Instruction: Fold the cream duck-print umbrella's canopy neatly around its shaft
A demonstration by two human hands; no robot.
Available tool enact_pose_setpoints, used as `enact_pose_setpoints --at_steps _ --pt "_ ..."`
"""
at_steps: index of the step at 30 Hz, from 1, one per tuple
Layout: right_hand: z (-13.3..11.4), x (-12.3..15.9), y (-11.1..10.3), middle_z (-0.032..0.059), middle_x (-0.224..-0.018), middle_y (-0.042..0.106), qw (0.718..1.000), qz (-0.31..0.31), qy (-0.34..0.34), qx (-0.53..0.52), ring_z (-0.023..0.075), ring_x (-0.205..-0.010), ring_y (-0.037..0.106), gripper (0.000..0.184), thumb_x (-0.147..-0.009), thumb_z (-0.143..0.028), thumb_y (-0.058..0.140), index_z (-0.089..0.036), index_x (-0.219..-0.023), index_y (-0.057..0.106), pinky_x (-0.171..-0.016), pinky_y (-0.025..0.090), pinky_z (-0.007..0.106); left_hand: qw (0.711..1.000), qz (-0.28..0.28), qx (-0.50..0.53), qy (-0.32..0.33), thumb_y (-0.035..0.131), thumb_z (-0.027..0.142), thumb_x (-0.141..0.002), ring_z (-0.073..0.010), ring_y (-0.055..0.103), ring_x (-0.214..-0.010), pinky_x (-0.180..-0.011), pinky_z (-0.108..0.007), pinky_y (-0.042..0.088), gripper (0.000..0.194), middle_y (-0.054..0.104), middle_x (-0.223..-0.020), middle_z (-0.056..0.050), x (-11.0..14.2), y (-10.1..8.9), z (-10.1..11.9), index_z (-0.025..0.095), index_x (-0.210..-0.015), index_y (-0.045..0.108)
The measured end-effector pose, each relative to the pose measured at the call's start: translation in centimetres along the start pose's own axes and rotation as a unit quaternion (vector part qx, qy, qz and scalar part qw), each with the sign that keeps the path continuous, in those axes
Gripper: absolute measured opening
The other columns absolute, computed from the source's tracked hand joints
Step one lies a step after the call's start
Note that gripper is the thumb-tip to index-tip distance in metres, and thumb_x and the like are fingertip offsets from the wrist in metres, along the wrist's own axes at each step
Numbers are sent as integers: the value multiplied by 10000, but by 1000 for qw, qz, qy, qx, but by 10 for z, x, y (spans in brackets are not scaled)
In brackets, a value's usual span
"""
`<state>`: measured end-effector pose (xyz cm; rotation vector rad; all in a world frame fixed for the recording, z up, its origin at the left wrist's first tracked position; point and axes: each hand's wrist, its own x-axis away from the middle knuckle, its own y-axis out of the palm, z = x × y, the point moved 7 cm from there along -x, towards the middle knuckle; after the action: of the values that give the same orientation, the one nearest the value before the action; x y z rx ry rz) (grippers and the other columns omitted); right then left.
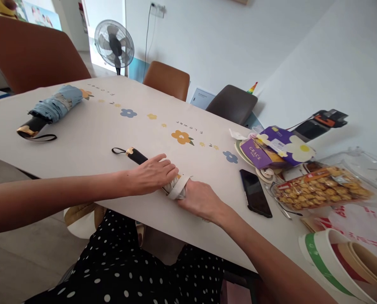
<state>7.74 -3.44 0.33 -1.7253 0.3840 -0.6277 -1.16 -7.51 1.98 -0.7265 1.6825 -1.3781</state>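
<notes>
A folded umbrella [137, 156] with a black handle, gold-coloured end and wrist loop lies on the table in front of me. My left hand [156, 173] rests over it just past the handle, its fingers bent across the canopy. At the canopy end, my right hand [202, 200] is closed around the umbrella. Beside its knuckles a pale strap [179, 188] goes round the canopy; whether the fingers also hold the strap is hidden. A second folded umbrella [57, 104], light blue with a black and gold handle, lies apart at the table's left.
Right of my hands are a black phone [256, 193], glasses [285, 202], a purple box [258, 152], a snack pack [323, 188] and rolls of tape [326, 253]. Chairs [167, 80] stand behind the flower-printed table [90, 160]. A fan [115, 44] stands beyond.
</notes>
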Motion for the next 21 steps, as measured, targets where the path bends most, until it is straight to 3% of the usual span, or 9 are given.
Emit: enact_pose_setpoints --at_steps 5,9,12,15,18,21 --pt "-11 4 -4 78 -709 547 958 91 -42 270 178 -554 535 198 -757 -4 382 -131 -857 495 -459 266 282 992 -82 87 -34 547 346 -677 -199 532 -750 -729 -328 381 211 579 -770 -52 -17 1 -2 176 -774 469" --pt "-18 11 -10 77 -700 520 924 170 -71 336 171 -567 503 287 -808 32 284 -97 -953 495 -465 243 289 979 -147 134 -52 518 438 -683 -176 529 -647 -556 -278 345 307 582 -755 -34 -24 7 -11 195 -860 459" --pt "-17 13 -13 70 -705 519 922 192 -62 332 164 -566 485 292 -825 10 272 -101 -996 481 -471 232 288 964 -208 142 -88 542 443 -658 -155 513 -553 -511 -261 320 362 571 -675 -12 -22 13 -19 196 -908 454" --pt "-11 8 -16 70 -722 544 946 156 -22 285 169 -569 500 212 -779 -44 370 -124 -940 481 -478 236 284 963 -222 114 -98 559 344 -653 -149 502 -517 -497 -262 316 297 564 -631 -3 -20 12 -21 189 -883 453" --pt "-4 1 -21 50 -673 566 982 77 3 174 165 -538 509 140 -703 -177 502 -150 -840 481 -473 258 275 980 -171 61 -75 534 213 -666 -142 493 -518 -485 -261 305 228 570 -656 -18 -20 4 -14 173 -867 435" --pt "3 -3 -24 29 -658 587 999 -27 14 -15 158 -549 527 217 -637 -293 588 -171 -792 496 -467 314 258 993 -108 14 -41 460 132 -712 -152 496 -548 -482 -271 293 199 575 -702 -50 -21 -3 -2 147 -909 433"
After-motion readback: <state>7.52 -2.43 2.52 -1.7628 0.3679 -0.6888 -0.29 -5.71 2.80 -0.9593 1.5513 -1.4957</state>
